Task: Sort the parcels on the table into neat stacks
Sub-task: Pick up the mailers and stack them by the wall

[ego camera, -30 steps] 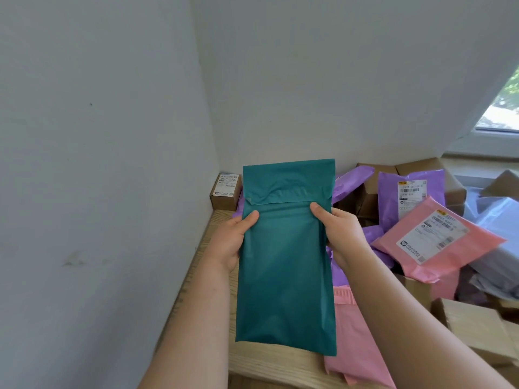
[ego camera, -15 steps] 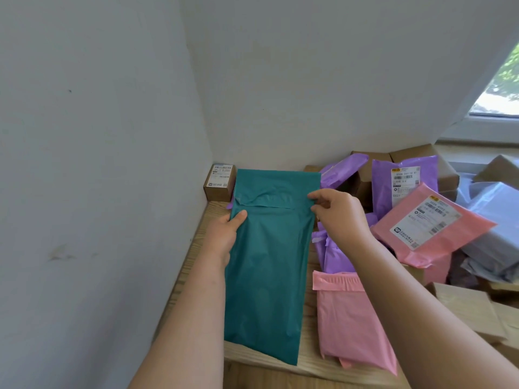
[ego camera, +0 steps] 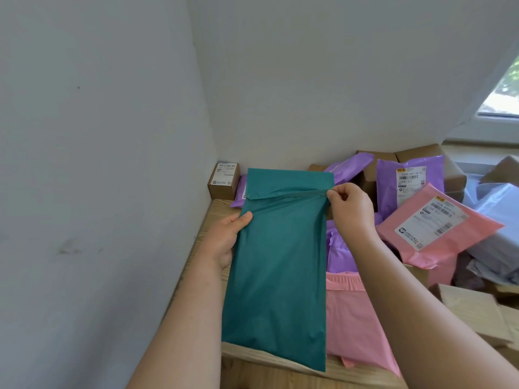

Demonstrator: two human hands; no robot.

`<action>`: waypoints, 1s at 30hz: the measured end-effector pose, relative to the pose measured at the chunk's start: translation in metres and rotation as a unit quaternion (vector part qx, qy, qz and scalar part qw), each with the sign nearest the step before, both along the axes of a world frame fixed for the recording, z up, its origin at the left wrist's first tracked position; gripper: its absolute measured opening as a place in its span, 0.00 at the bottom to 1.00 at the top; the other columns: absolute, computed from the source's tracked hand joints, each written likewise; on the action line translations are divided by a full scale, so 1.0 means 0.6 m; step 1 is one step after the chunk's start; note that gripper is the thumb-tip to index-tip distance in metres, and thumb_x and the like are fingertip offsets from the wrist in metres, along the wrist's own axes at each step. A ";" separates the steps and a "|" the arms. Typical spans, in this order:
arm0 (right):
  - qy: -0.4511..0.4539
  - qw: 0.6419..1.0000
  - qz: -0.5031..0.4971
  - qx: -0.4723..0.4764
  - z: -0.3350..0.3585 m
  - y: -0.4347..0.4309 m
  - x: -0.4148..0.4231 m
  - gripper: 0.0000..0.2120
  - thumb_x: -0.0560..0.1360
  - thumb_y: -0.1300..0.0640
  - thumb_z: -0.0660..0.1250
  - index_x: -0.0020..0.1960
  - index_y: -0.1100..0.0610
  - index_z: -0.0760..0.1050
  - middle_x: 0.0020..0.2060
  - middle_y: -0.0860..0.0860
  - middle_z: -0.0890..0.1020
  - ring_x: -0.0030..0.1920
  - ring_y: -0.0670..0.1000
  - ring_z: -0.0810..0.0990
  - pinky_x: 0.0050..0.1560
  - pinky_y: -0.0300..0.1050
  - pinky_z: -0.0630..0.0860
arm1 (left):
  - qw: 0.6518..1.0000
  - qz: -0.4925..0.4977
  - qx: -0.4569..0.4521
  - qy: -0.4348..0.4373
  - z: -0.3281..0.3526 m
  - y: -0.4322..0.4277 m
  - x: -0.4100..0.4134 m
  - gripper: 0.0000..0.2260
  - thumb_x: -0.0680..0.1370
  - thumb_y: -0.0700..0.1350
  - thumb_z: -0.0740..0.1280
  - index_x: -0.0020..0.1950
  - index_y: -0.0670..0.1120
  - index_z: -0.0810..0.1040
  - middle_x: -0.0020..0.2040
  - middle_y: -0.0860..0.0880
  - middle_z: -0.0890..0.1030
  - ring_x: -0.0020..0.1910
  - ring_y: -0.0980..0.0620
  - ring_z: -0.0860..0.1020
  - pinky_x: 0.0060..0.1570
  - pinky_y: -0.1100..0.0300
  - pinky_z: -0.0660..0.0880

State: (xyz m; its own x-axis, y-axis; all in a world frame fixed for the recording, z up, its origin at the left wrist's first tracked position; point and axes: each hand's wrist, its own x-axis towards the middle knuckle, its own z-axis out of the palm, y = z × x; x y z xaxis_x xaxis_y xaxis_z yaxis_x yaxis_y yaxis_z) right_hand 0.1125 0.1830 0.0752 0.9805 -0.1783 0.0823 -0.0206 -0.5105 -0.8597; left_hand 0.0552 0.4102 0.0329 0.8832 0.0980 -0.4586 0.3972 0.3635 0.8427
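Observation:
A long teal mailer bag lies lengthwise over the left end of the wooden table, its near end at the table's front edge. My left hand grips its left edge with the thumb on top. My right hand pinches the right end of the bag's flap fold. A plain pink mailer lies flat to the right of the teal one. A labelled pink mailer and purple mailers are heaped further right.
A small labelled cardboard box stands in the back left corner against the wall. Brown boxes and grey-white bags crowd the right side. A wall runs close along the table's left edge; a window is at the upper right.
The teal bag has come down from being held up and now lies on the table. My right hand moved from its side edge to pinch the flap fold.

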 end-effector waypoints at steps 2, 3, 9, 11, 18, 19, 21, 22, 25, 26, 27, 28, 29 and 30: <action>0.010 1.000 -0.008 -0.010 -0.002 -0.005 0.001 0.06 0.81 0.58 0.64 0.49 0.59 0.78 0.40 0.50 0.81 0.39 0.50 0.77 0.42 0.45 0.71 | 1.000 -0.011 -0.014 -0.006 0.000 0.004 -0.001 0.13 0.82 0.42 0.65 0.64 0.40 0.79 0.58 0.42 0.84 0.59 0.44 0.82 0.56 0.53 0.79; 0.015 1.000 -0.007 -0.022 -0.002 -0.006 0.002 0.06 0.81 0.58 0.63 0.49 0.59 0.78 0.42 0.51 0.82 0.41 0.51 0.78 0.44 0.47 0.73 | 1.000 -0.014 -0.011 -0.010 0.001 0.004 -0.001 0.13 0.82 0.42 0.64 0.64 0.39 0.79 0.58 0.42 0.84 0.59 0.44 0.81 0.58 0.52 0.78; -0.055 0.984 0.034 -0.164 0.009 0.007 -0.012 0.16 0.76 0.62 0.68 0.63 0.58 0.76 0.60 0.58 0.74 0.62 0.60 0.71 0.63 0.54 0.69 | 0.993 -0.019 0.113 -0.033 0.021 -0.007 0.008 0.11 0.80 0.42 0.69 0.61 0.42 0.82 0.52 0.46 0.86 0.54 0.47 0.83 0.59 0.52 0.79; -0.084 0.977 0.100 -0.167 0.016 0.024 -0.016 0.16 0.75 0.61 0.70 0.63 0.56 0.77 0.59 0.56 0.76 0.63 0.58 0.72 0.65 0.50 0.68 | 0.988 -0.033 0.144 -0.046 0.028 -0.015 0.012 0.10 0.78 0.43 0.70 0.59 0.44 0.83 0.51 0.47 0.86 0.53 0.47 0.84 0.59 0.50 0.79; -0.075 0.965 0.179 -0.174 0.004 0.057 -0.026 0.13 0.72 0.51 0.75 0.54 0.54 0.81 0.49 0.47 0.76 0.57 0.52 0.74 0.57 0.45 0.70 | 0.977 -0.116 0.144 -0.107 0.055 -0.035 0.011 0.10 0.80 0.38 0.66 0.55 0.50 0.84 0.50 0.47 0.86 0.49 0.50 0.85 0.52 0.58 0.80; -0.078 0.968 0.176 -0.161 0.004 0.058 -0.028 0.12 0.73 0.50 0.75 0.53 0.54 0.81 0.48 0.46 0.76 0.56 0.51 0.74 0.57 0.46 0.71 | 0.975 -0.126 0.146 -0.112 0.059 -0.036 0.010 0.11 0.80 0.37 0.66 0.55 0.50 0.84 0.50 0.48 0.86 0.50 0.51 0.85 0.51 0.59 0.80; -0.080 0.974 0.166 -0.131 0.007 0.060 -0.031 0.08 0.74 0.51 0.74 0.50 0.54 0.82 0.45 0.45 0.77 0.53 0.49 0.75 0.56 0.46 0.72 | 0.969 -0.142 0.160 -0.123 0.063 -0.038 0.008 0.12 0.81 0.37 0.65 0.57 0.51 0.83 0.50 0.50 0.86 0.50 0.53 0.84 0.50 0.62 0.79; -0.082 0.977 0.158 -0.119 0.010 0.061 -0.032 0.05 0.74 0.52 0.74 0.47 0.53 0.81 0.45 0.45 0.78 0.52 0.49 0.75 0.55 0.45 0.72 | 0.966 -0.149 0.168 -0.127 0.063 -0.039 0.008 0.12 0.81 0.37 0.65 0.57 0.51 0.83 0.50 0.50 0.86 0.50 0.54 0.84 0.50 0.63 0.79; -0.072 0.983 0.136 -0.103 0.017 0.060 -0.034 0.05 0.76 0.57 0.71 0.42 0.52 0.77 0.43 0.47 0.80 0.49 0.49 0.77 0.49 0.42 0.70 | 0.963 -0.159 0.178 -0.128 0.064 -0.042 0.006 0.12 0.81 0.37 0.66 0.56 0.51 0.84 0.50 0.51 0.86 0.50 0.55 0.84 0.50 0.64 0.78; -0.065 0.984 0.131 -0.103 0.019 0.059 -0.034 0.05 0.77 0.57 0.70 0.42 0.52 0.77 0.43 0.47 0.80 0.48 0.49 0.76 0.48 0.41 0.69 | 0.963 -0.159 0.175 -0.126 0.062 -0.043 0.007 0.11 0.81 0.37 0.66 0.55 0.52 0.84 0.50 0.51 0.86 0.51 0.54 0.84 0.51 0.63 0.78; -0.062 0.985 0.126 -0.099 0.020 0.057 -0.034 0.05 0.77 0.58 0.69 0.42 0.54 0.77 0.43 0.48 0.79 0.48 0.48 0.76 0.47 0.40 0.68 | 0.965 -0.158 0.171 -0.122 0.061 -0.043 0.007 0.11 0.80 0.38 0.66 0.56 0.52 0.84 0.50 0.51 0.86 0.51 0.54 0.84 0.53 0.61 0.78; -0.061 0.987 0.120 -0.092 0.020 0.055 -0.033 0.04 0.77 0.59 0.69 0.43 0.55 0.77 0.43 0.48 0.79 0.47 0.48 0.76 0.47 0.40 0.68 | 0.967 -0.154 0.167 -0.119 0.058 -0.044 0.009 0.11 0.80 0.38 0.67 0.56 0.52 0.84 0.51 0.50 0.86 0.52 0.53 0.84 0.55 0.59 0.78; -0.063 0.988 0.113 -0.084 0.018 0.053 -0.031 0.04 0.76 0.59 0.69 0.43 0.56 0.78 0.42 0.48 0.79 0.47 0.49 0.76 0.47 0.41 0.68 | 0.970 -0.143 0.162 -0.113 0.057 -0.044 0.009 0.11 0.80 0.39 0.67 0.57 0.51 0.84 0.52 0.50 0.86 0.53 0.52 0.84 0.57 0.56 0.78; -0.066 0.989 0.108 -0.076 0.017 0.051 -0.030 0.03 0.76 0.60 0.69 0.43 0.57 0.78 0.42 0.48 0.79 0.46 0.49 0.76 0.47 0.41 0.68 | 0.973 -0.128 0.159 -0.107 0.054 -0.044 0.012 0.11 0.79 0.40 0.68 0.58 0.51 0.84 0.52 0.51 0.86 0.54 0.52 0.84 0.59 0.55 0.78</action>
